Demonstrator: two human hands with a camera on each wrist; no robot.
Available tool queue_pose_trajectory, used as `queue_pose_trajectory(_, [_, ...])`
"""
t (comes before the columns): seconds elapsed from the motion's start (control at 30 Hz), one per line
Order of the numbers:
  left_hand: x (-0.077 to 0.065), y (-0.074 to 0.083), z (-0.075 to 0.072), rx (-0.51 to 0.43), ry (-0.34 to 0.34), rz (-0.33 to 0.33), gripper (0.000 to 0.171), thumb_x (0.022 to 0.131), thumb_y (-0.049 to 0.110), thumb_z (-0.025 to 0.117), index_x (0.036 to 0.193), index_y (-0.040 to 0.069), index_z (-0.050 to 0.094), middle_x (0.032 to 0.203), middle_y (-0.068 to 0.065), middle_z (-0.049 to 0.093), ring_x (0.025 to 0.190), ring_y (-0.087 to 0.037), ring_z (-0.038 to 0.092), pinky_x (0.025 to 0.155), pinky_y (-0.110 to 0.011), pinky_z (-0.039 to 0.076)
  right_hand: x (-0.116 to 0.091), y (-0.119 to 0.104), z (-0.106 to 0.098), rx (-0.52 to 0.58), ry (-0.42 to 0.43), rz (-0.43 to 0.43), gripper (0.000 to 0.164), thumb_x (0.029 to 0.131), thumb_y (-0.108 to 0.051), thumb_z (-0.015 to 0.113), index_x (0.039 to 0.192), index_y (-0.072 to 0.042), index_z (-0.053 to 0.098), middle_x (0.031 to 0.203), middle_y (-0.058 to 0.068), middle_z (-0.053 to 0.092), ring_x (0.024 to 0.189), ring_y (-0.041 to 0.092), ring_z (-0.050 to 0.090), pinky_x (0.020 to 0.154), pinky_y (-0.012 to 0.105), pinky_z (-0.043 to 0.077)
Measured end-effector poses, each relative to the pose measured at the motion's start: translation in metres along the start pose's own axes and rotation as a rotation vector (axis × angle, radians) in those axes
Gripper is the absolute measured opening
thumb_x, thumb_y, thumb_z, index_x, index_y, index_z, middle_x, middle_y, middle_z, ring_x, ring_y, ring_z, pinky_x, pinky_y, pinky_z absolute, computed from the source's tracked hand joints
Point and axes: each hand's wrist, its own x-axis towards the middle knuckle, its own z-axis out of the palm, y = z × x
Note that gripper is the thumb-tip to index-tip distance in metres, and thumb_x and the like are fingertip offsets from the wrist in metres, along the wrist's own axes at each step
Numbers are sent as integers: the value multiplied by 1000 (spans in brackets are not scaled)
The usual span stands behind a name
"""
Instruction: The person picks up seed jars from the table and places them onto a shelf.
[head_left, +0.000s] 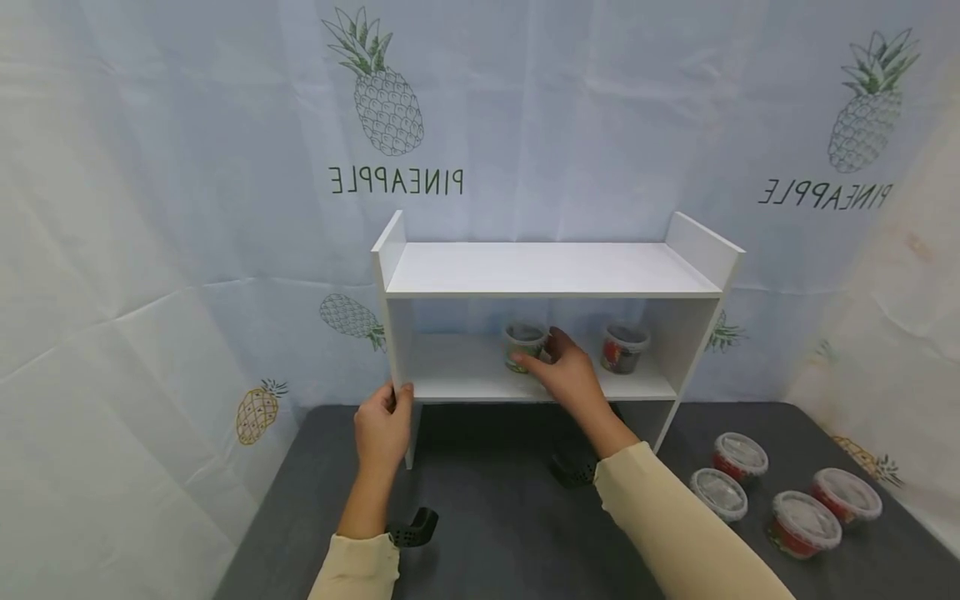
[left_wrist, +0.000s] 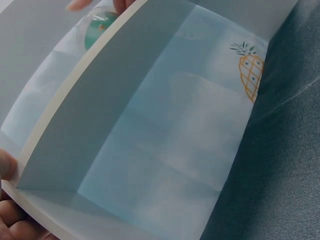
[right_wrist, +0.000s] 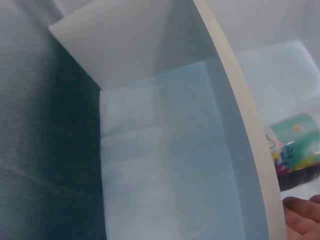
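My left hand (head_left: 382,429) grips the left side panel of a white two-tier shelf (head_left: 540,268), thumb in front. In the left wrist view its thumb and curled fingers lie around the shelf's corner edge. A small clear plastic tub (head_left: 523,335) with a green label stands on the lower tier, left of its middle. My right hand (head_left: 573,379) is at this tub, thumb stretched across its front and fingers by its right side. In the left wrist view, the thumb stands apart from the tub. Another tub (head_left: 624,348) with a red and dark label stands farther right on that tier.
Several lidded tubs with red labels, one of them a front tub (head_left: 805,524), stand on the dark table (head_left: 487,533) right of the shelf. A pineapple-print cloth (head_left: 525,125) hangs behind. The upper tier lies close above my right hand.
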Motion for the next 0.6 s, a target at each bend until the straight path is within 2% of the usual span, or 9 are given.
queue_pose_trajectory(0.1, [0,0,0,-3,-10,-9,38,98,35,60,123,8,70,107,-10,75,90,-23,71,71,-41,52,-16,5,-6,12,-16,-32,102,83,-59,70,158,-11,21,155,13,39,142,30,40,107,50,41])
queue_pose_trajectory(0.23, [0,0,1,-8,-10,-4,37,98,34,60,122,7,71,106,-11,75,90,-23,71,72,-41,53,-43,14,-16,26,0,-99,94,84,-49,75,156,-13,27,154,9,42,141,28,42,109,47,39])
queue_pose_trajectory(0.3, [1,1,1,-13,-6,6,38,99,34,60,122,6,71,106,-11,75,90,-24,71,72,-40,53,-58,21,-24,18,24,-148,88,86,-42,75,155,-13,30,153,7,44,139,27,44,108,42,40])
queue_pose_trajectory(0.37, [1,1,0,-17,-5,12,38,99,33,60,122,6,70,106,-11,75,88,-24,71,70,-39,53,-75,30,-33,-2,59,-193,80,87,-35,75,154,-15,34,151,5,47,138,23,46,107,32,41])
queue_pose_trajectory(0.5, [1,1,-1,-18,-18,1,37,99,34,59,122,7,70,106,-11,75,88,-23,70,70,-38,52,-108,54,-58,-76,196,-255,70,87,-21,76,149,-14,43,145,7,53,132,0,47,99,9,38])
queue_pose_trajectory(0.6, [1,0,-2,-23,-26,-6,37,99,34,59,122,7,70,107,-12,74,89,-23,70,72,-40,52,-129,73,-82,-136,316,-208,67,87,-19,76,147,-13,46,143,7,55,123,-20,40,91,-1,34])
